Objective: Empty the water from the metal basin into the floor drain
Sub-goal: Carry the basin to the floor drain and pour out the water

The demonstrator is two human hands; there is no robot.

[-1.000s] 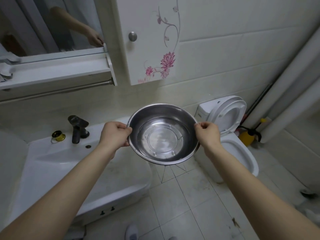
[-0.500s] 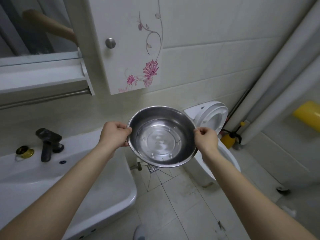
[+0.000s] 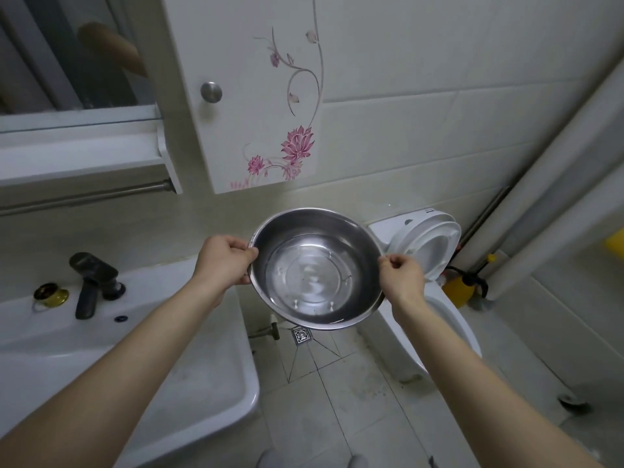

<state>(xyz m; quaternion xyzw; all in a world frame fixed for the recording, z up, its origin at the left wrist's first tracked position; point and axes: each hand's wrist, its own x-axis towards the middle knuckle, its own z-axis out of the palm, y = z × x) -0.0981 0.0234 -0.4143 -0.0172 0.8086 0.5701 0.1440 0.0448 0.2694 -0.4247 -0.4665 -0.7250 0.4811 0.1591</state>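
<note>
A round metal basin (image 3: 317, 268) hangs in the air in front of me, held roughly level, with shallow clear water over its bottom. My left hand (image 3: 225, 261) grips its left rim and my right hand (image 3: 401, 276) pinches its right rim. The small square floor drain (image 3: 302, 335) shows on the tiled floor just below the basin's near edge, between the sink and the toilet.
A white sink (image 3: 141, 359) with a black faucet (image 3: 93, 282) fills the left. A white toilet (image 3: 435, 298) with its lid up stands to the right, a yellow bottle (image 3: 459, 290) beside it. A wall cabinet (image 3: 243, 96) hangs above. Pipes run down at far right.
The basin has stayed level in both hands. The view has drifted so that the floor drain now shows under the basin, and the sink faucet sits further right than half a second ago.
</note>
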